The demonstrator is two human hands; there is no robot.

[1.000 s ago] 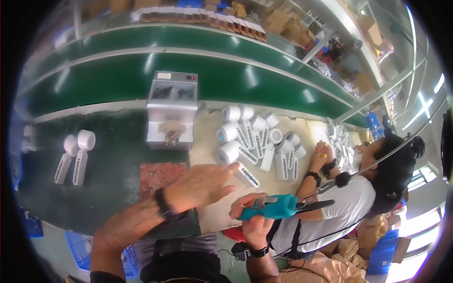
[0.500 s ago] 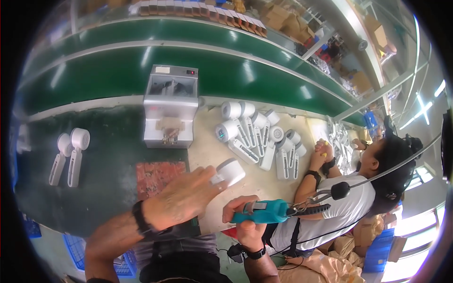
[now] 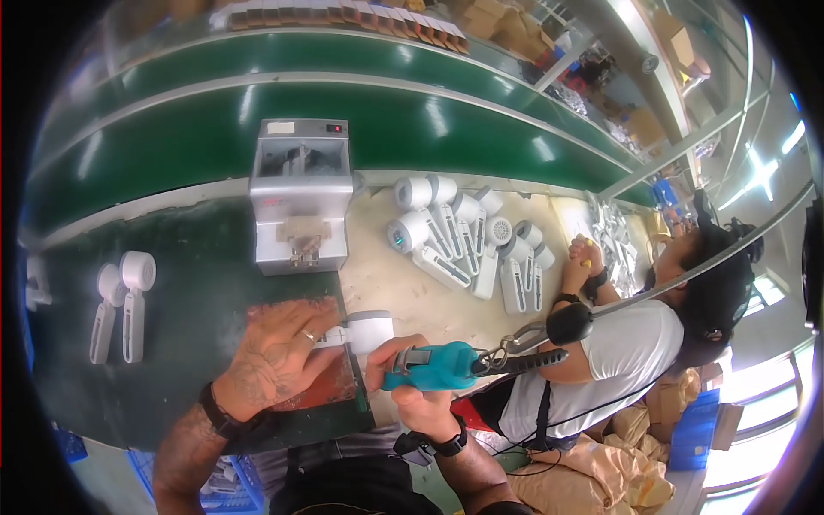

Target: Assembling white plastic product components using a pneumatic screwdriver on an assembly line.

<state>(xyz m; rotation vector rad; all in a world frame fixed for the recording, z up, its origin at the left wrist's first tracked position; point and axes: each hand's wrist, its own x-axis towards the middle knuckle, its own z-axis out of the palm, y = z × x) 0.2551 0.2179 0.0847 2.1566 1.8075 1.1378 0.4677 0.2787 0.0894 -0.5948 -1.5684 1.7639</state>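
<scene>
So the left hand (image 3: 279, 352) sat left of centre in the lower half of the frame, palm down, with its fingers closed around the handle of a white gadget (image 3: 371, 330), the kind with a fat round head on a slim grip. The handle was mostly hidden under the fingers, over a worn red mat (image 3: 322, 393), and the head poked out toward the middle of the picture. The right hand (image 3: 421, 408), just below and right of that, was wrapped pretty snugly around a teal power tool (image 3: 438, 366), which hung from a metal clip and a black round fitting (image 3: 569, 325). That hand was right beside the gadget's head, but I couldn't tell if they touched. A silver machine (image 3: 300, 202) with a clear-topped bin stood just above centre-left. More white gadgets lay around: a pair (image 3: 129, 309) on the dark green bench top (image 3: 193, 343) at the left, and a whole bunch (image 3: 468, 236) on the pale sheet right of centre. Off to the right a co-worker (image 3: 631, 352) in a white shirt had both hands together near some crinkly silver packaging (image 3: 614, 245).
</scene>
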